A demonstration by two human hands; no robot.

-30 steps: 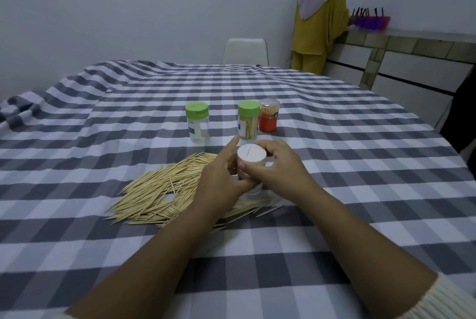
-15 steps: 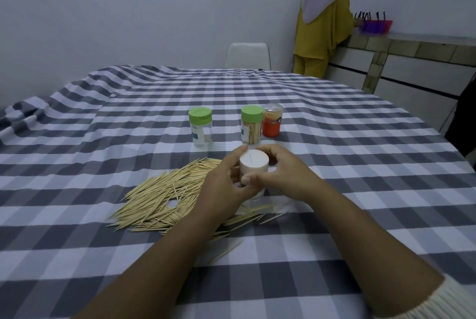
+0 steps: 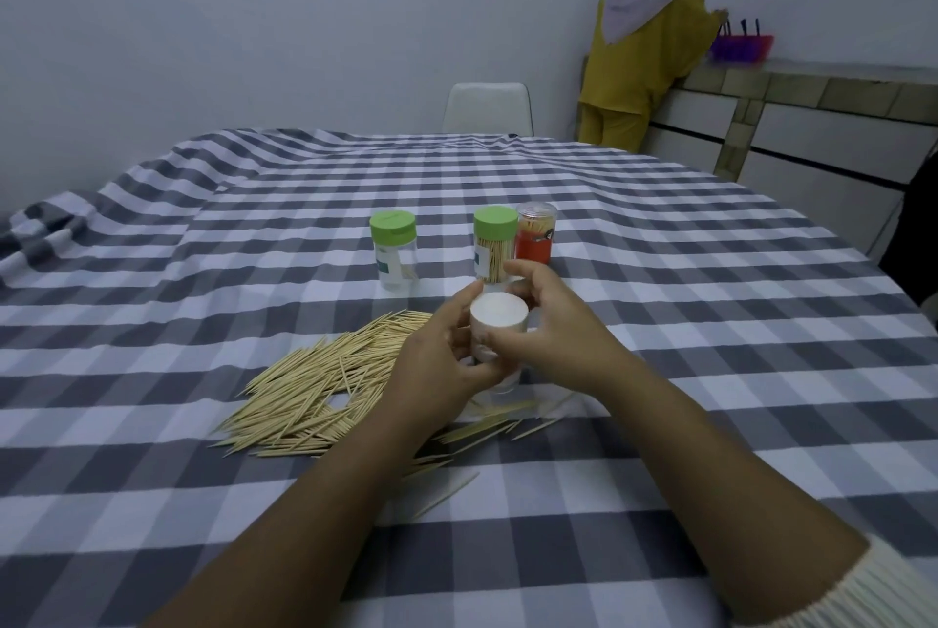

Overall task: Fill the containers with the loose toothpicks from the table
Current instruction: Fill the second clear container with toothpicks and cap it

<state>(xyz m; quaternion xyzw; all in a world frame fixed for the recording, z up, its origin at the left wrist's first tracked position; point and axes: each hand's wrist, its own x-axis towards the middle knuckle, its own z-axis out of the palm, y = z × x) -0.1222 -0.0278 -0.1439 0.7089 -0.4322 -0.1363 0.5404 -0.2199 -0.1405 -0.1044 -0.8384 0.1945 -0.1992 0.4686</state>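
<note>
Since a second ago you have turned the white-capped clear plastic container (image 3: 496, 333) in your hands: the thin line that showed across its flat white cap no longer shows, and your right hand (image 3: 553, 323) has slid round so its thumb lies across the container's near side while the fingers arch over the far side. Your left hand (image 3: 436, 358) still wraps the body from the left, fingers curled round it, thumb up beside the cap. What is inside this container you cannot tell; your fingers hide most of it.

Four containers are in view. Beyond your hands stand three, upright on the grey-and-white checked tablecloth (image 3: 710, 323): a green-lidded clear jar (image 3: 393, 252) holding only a toothpick or two, a second green-lidded clear jar (image 3: 493, 247) packed with toothpicks, and just beside it, touching or nearly so, a clear-topped tube with a red label (image 3: 535, 234), also full. Both green-lidded jars carry pale labels with green print, too small to read; the red label's marking is likewise unreadable.

The pile of loose wooden toothpicks (image 3: 325, 384) lies on the cloth to your left, some strays reaching under your wrists.
</note>
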